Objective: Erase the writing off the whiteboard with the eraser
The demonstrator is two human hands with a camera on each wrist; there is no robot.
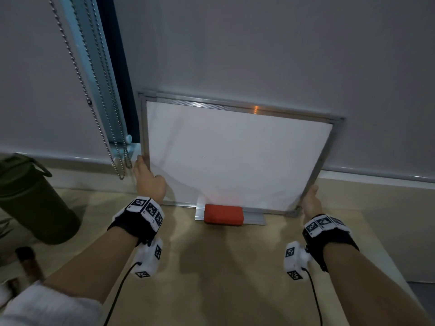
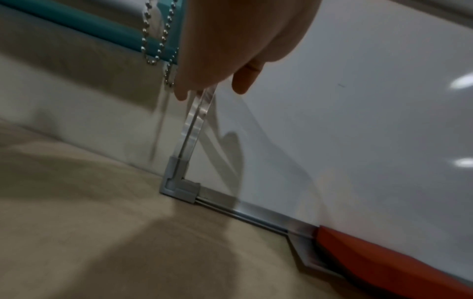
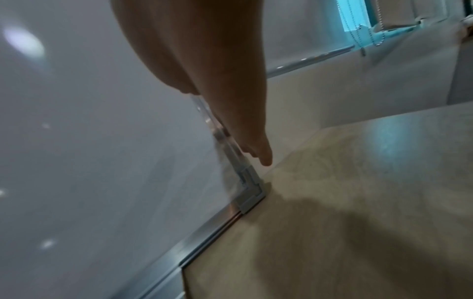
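A whiteboard [image 1: 235, 156] with a metal frame stands on the table and leans back against the wall. Its face looks blank except for one tiny dark mark [image 1: 203, 157]. A red eraser [image 1: 223, 214] lies on the small metal tray at the bottom edge, untouched. My left hand [image 1: 149, 182] holds the left frame edge; in the left wrist view the left hand [image 2: 210, 89] has its thumb on the whiteboard [image 2: 358, 121] face and fingers behind the frame, with the eraser [image 2: 384, 261] at lower right. My right hand [image 1: 310, 200] holds the right frame edge low down; the right hand [image 3: 225, 121] lies along the whiteboard [image 3: 102, 141] frame.
A dark green bottle [image 1: 30, 201] stands at the left on the wooden table [image 1: 235, 267]. Bead chains [image 1: 98, 102] hang from a blind beside the board's left edge. The table ends just right of my right arm.
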